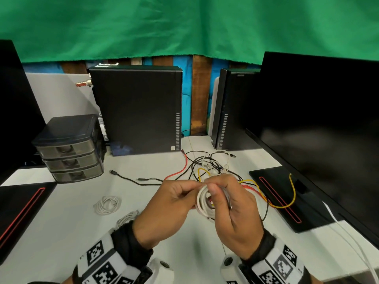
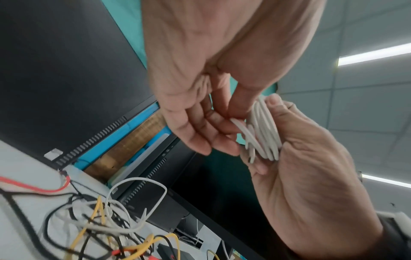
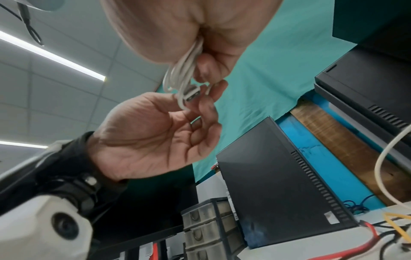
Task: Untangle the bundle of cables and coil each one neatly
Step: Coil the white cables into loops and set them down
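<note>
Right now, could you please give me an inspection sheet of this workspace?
Surface: white desk, partly covered.
Job's things: white coil held in both hands; tangle of black, white, red and yellow cables behind them; two finished white coils at left.
Clutter: drawer unit.
Grippers: left hand pinches the coil's end; right hand grips the coil.
Cables: loose black cable lies apart.
Surroundings: two PC towers, monitor, green cloth.

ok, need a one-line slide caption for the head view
Both hands, left hand and right hand, hold a coiled white cable above the remaining tangled cables.
</note>
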{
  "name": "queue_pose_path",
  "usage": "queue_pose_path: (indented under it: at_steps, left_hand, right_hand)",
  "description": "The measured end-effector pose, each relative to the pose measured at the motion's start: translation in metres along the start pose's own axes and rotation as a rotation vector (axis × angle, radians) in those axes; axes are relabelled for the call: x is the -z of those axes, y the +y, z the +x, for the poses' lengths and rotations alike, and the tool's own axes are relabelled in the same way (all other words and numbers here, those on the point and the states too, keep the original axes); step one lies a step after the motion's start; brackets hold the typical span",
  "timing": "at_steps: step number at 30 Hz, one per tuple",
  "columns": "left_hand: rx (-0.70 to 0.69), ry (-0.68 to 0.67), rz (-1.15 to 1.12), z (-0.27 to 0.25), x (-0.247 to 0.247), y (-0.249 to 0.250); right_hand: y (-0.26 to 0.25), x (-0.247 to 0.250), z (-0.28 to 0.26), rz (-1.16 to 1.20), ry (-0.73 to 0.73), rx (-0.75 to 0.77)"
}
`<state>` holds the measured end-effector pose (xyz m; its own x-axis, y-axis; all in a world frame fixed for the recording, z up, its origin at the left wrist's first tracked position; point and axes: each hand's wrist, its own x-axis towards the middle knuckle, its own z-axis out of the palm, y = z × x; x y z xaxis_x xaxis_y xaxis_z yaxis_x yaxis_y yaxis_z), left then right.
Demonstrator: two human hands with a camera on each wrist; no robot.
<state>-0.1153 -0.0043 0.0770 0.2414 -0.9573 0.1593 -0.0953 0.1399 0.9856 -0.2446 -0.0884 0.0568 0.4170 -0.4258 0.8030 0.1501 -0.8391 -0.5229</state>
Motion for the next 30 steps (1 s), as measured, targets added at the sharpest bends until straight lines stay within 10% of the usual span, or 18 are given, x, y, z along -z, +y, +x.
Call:
queue_pose_path:
  at_steps: [11, 18, 30]
  left_hand:
    - [-0.024, -0.071, 0.04, 0.005, 0.006, -0.006]
    - [0.184, -0.031, -0.428, -0.002, -0.01, -0.006]
    - [0.207, 0.294, -0.419, 0.002, -0.014, -0.026]
  right_hand:
    - [0.005, 0.0, 0.005, 0.214, 0.146, -0.275]
    - [0.0, -0.01, 0.0, 0.438, 0.164, -0.494]
    - [0.004, -0.007, -0.009, -0.288, -0.046, -0.036]
